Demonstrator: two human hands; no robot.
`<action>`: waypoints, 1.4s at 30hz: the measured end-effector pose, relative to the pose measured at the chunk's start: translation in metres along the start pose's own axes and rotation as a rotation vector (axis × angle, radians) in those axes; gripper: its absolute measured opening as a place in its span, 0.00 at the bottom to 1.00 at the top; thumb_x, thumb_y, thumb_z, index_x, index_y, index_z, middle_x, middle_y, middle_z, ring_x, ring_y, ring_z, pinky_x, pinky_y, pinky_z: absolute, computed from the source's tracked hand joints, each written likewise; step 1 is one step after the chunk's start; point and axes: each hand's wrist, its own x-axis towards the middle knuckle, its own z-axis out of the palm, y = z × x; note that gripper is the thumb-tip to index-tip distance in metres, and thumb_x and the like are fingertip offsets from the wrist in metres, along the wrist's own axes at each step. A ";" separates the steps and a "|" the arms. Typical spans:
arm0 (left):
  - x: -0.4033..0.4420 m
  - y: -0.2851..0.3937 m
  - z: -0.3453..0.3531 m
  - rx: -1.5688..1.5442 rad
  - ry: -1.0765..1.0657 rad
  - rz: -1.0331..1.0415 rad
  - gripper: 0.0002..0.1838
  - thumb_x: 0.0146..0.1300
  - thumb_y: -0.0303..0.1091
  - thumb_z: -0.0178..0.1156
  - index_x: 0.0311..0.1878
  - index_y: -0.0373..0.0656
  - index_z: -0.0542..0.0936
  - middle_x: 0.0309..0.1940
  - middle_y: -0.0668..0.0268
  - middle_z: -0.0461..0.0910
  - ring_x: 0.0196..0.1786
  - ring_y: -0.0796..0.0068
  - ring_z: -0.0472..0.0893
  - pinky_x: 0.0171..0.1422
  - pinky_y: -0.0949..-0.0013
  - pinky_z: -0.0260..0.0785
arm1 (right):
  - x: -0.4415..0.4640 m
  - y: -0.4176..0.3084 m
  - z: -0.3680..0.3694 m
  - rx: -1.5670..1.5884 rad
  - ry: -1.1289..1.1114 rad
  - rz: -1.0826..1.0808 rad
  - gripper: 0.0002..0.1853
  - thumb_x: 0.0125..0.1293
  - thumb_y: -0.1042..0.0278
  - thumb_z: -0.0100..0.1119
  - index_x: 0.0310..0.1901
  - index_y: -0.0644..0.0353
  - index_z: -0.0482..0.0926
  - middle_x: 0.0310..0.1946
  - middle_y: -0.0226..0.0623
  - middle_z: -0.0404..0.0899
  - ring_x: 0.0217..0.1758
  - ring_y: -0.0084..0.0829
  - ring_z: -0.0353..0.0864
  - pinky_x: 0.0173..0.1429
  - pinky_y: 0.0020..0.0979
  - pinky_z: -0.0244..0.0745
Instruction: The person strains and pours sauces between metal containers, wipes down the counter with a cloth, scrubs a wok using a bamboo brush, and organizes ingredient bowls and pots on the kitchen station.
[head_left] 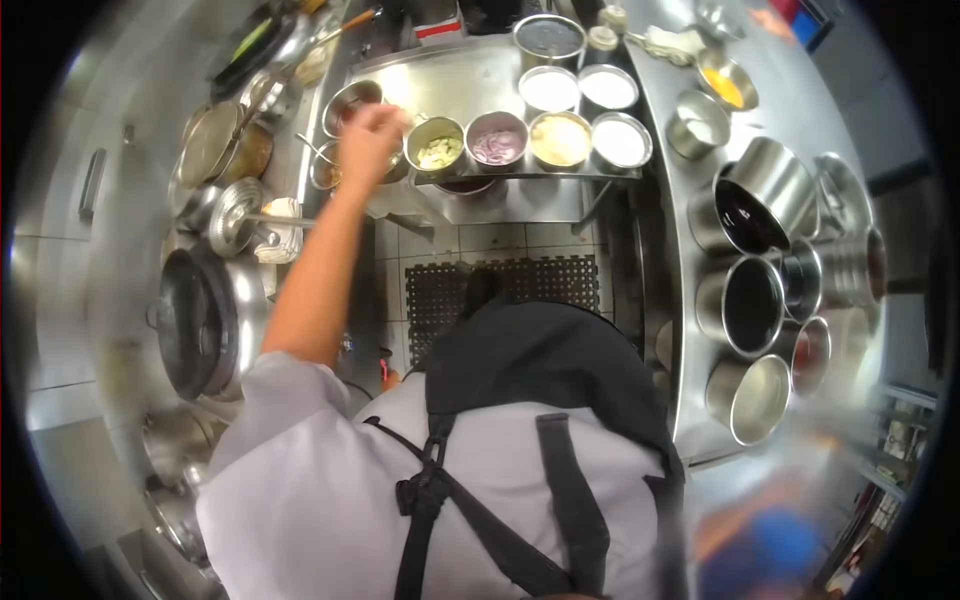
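My left hand (pixel 374 130) reaches forward above the left end of the metal shelf. Motion smears its fingers, and whether they hold anything is not visible. Under and beside it are a steel pot with dark red contents (pixel 352 106) and a small pot with a spoon (pixel 326 165). Just right of the hand stands a pot of chopped green pieces (pixel 438 150), then sliced purple onion (pixel 497 146) and a pale yellow food (pixel 560 140). At the lower right, a smeared skin-toned shape (pixel 730 528) touches a blue blur (pixel 775 548); I cannot tell whose it is.
White-filled containers (pixel 620 140) stand at the shelf's right end. Steel pots (pixel 752 305) crowd the right counter (pixel 690 180). Pans and a large black-rimmed vessel (pixel 190 325) line the left side. A perforated black mat (pixel 430 290) lies on the tiled floor.
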 end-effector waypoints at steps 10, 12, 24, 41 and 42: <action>0.213 -0.242 -0.144 0.771 -0.168 -0.154 0.17 0.61 0.40 0.58 0.34 0.32 0.83 0.32 0.51 0.84 0.34 0.60 0.85 0.44 0.63 0.76 | -0.128 -0.202 0.113 0.177 -0.053 -0.413 0.22 0.74 0.59 0.52 0.59 0.69 0.71 0.52 0.46 0.78 0.58 0.36 0.78 0.61 0.36 0.77; 0.222 -0.234 -0.141 0.578 -0.273 -0.206 0.15 0.60 0.36 0.58 0.27 0.33 0.83 0.30 0.52 0.84 0.28 0.64 0.84 0.36 0.63 0.77 | -0.104 -0.160 0.109 -0.105 -0.223 -0.683 0.20 0.75 0.59 0.52 0.58 0.68 0.73 0.51 0.42 0.79 0.56 0.32 0.78 0.59 0.32 0.76; 0.237 -0.189 -0.130 0.122 -0.372 -0.430 0.04 0.53 0.25 0.54 0.33 0.39 0.76 0.23 0.66 0.76 0.21 0.71 0.78 0.20 0.68 0.74 | -0.247 -0.165 0.129 -0.011 -0.207 -0.206 0.18 0.73 0.59 0.55 0.55 0.65 0.77 0.47 0.39 0.81 0.50 0.29 0.81 0.50 0.29 0.76; 0.307 0.074 0.001 -0.182 -0.730 -0.014 0.09 0.57 0.25 0.53 0.41 0.40 0.77 0.26 0.71 0.77 0.23 0.84 0.74 0.18 0.81 0.60 | -0.244 -0.039 0.033 -0.074 0.152 -0.021 0.14 0.71 0.64 0.56 0.50 0.66 0.79 0.38 0.36 0.81 0.41 0.24 0.80 0.45 0.25 0.73; 0.311 0.090 0.024 -0.176 -0.797 -0.008 0.10 0.57 0.24 0.52 0.43 0.39 0.77 0.29 0.69 0.78 0.25 0.83 0.76 0.20 0.81 0.63 | -0.235 -0.022 0.024 -0.068 0.169 -0.011 0.14 0.71 0.64 0.56 0.50 0.66 0.79 0.38 0.36 0.81 0.41 0.24 0.80 0.45 0.25 0.73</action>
